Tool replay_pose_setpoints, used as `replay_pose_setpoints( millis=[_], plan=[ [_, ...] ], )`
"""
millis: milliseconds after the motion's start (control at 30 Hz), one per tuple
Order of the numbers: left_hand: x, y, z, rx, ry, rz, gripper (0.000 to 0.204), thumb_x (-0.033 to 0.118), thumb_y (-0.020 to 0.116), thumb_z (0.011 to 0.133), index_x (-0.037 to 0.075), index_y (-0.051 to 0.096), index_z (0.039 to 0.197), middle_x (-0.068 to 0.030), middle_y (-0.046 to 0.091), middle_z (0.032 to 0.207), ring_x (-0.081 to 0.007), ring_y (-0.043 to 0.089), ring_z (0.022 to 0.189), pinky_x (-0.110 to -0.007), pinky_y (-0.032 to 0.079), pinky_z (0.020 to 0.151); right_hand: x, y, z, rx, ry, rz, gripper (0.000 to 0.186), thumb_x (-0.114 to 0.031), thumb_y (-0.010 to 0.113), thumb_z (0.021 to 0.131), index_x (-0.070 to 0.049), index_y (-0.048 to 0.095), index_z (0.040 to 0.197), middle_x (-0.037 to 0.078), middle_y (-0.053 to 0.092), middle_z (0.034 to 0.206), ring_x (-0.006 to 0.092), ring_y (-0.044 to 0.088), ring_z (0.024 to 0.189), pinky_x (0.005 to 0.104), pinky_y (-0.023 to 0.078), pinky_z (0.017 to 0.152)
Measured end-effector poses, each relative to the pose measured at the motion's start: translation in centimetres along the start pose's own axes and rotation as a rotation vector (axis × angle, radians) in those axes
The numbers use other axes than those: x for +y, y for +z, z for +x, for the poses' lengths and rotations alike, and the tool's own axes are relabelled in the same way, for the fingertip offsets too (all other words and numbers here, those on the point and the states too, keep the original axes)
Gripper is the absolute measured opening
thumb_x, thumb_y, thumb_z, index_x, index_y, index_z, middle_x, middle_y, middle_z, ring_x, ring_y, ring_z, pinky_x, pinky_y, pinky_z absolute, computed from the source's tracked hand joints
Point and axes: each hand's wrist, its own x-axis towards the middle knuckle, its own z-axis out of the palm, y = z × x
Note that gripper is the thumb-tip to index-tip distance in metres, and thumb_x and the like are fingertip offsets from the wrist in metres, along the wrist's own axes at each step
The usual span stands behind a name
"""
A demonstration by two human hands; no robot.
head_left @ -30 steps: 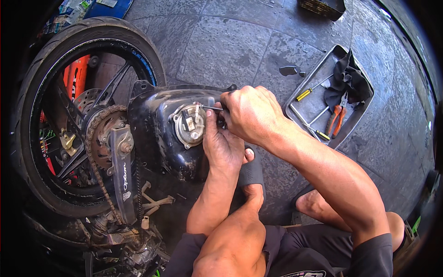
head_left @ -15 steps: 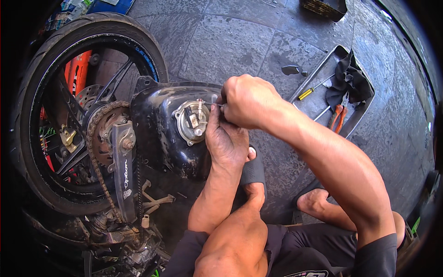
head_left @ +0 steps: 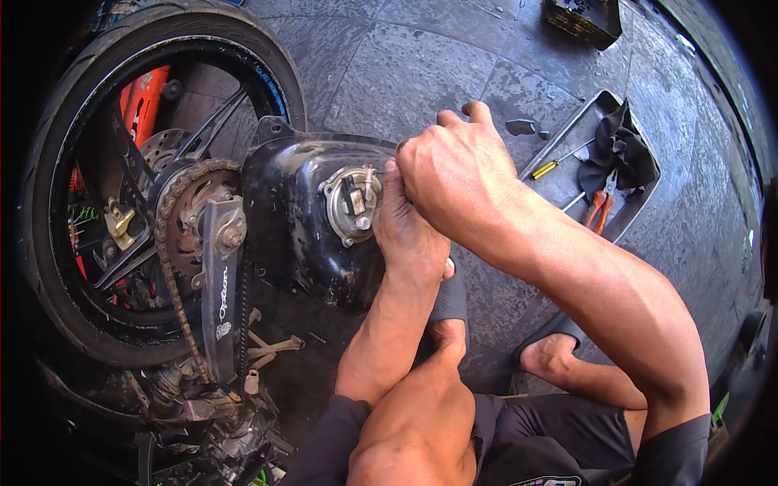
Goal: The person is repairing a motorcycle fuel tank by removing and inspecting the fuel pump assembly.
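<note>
A black, scuffed fuel tank [head_left: 296,190] lies beside the motorcycle wheel. Set into it is a round metal fuel pump flange [head_left: 352,206] with a dark connector and pale fittings. Just right of the flange, my left hand [head_left: 412,231] is closed with its thumb pointing up. My right hand [head_left: 462,162] presses against the left thumb tip from above, its near fingers pinched while others lift away at the back. Whatever the two hands grip between them is hidden behind the fingers.
The rear wheel [head_left: 44,202] stands at the left with a chain [head_left: 180,304] and swingarm [head_left: 217,300]. To the right, a metal tray [head_left: 557,146] holds a yellow screwdriver [head_left: 545,169], orange-handled pliers [head_left: 598,212] and a black cloth [head_left: 620,150]. A grimy box [head_left: 585,24] sits far back.
My right hand has turned, lifting its far fingers away from the fist. The fingertips have come together, covering the small thin piece that showed between them. The whole view has shifted slightly.
</note>
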Motion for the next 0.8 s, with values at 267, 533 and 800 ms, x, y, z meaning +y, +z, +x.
replay_pose_setpoints(
  millis=[267, 533, 800],
  plan=[
    [0.1, -0.5, 0.0, 0.051, 0.075, 0.021, 0.024, 0.024, 0.050, 0.109, 0.006, 0.065, 0.115, -0.0005, 0.061, 0.097, -0.0138, 0.061, 0.094, -0.032, 0.051, 0.094, 0.4, -0.6, 1.0, -0.048, 0.104, 0.120, 0.022, -0.021, 0.072, 0.080, 0.001, 0.073, 0.079, 0.024, 0.073, 0.078, 0.0451, 0.072, 0.074, 0.0538, 0.052, 0.080],
    [-0.4, -1.3, 0.0, 0.091, 0.107, 0.266, 0.029, 0.031, 0.052, 0.110, 0.005, 0.064, 0.116, -0.0029, 0.062, 0.099, -0.0159, 0.063, 0.100, -0.033, 0.052, 0.095, -1.1, -0.8, 0.2, 0.023, -0.050, -0.128, 0.017, -0.020, 0.074, 0.081, -0.003, 0.073, 0.080, 0.015, 0.073, 0.077, 0.0330, 0.069, 0.093, 0.0494, 0.046, 0.093],
    [0.3, -0.6, -0.2, 0.005, -0.001, -0.049, 0.032, 0.035, 0.052, 0.110, 0.006, 0.063, 0.111, -0.0009, 0.063, 0.099, -0.0118, 0.063, 0.093, -0.034, 0.054, 0.093, -0.6, -1.1, 0.8, -0.208, 0.114, 0.092, 0.015, -0.018, 0.076, 0.079, -0.002, 0.075, 0.080, 0.017, 0.074, 0.078, 0.0372, 0.072, 0.090, 0.0528, 0.047, 0.088]
  ],
)
